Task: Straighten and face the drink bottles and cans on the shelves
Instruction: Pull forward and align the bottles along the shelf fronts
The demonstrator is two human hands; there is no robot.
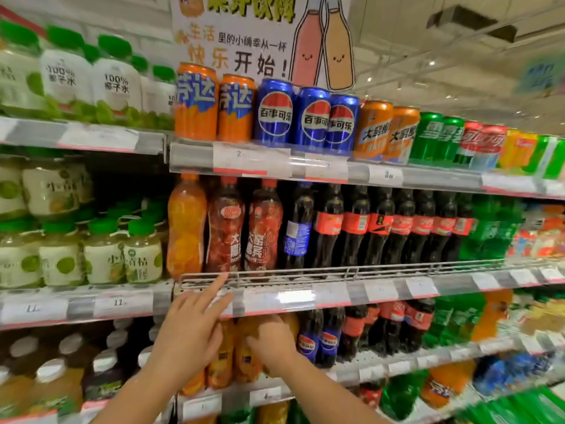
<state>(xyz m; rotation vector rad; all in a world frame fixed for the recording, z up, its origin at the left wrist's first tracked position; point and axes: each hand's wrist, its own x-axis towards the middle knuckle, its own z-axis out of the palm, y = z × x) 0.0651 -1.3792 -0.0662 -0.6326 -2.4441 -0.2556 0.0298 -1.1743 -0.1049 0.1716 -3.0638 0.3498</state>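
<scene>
On the low shelf near the middle, the right hand (pixel 272 341) is wrapping its curled fingers around an orange bottle (pixel 247 359), which is standing just left of the blue-label cola bottles (pixel 318 341). The left hand (pixel 189 328) is hanging open beside it with straight fingers, pointing up at the wire rail (pixel 305 275) and holding nothing. I think a good way is turning the bottle slowly until its label is facing out, while keeping it upright and touching its neighbours gently.

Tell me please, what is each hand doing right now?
Left hand: open, fingers straight, reaching toward the shelf edge, holding nothing.
Right hand: grips an orange drink bottle on the lower shelf.
</scene>
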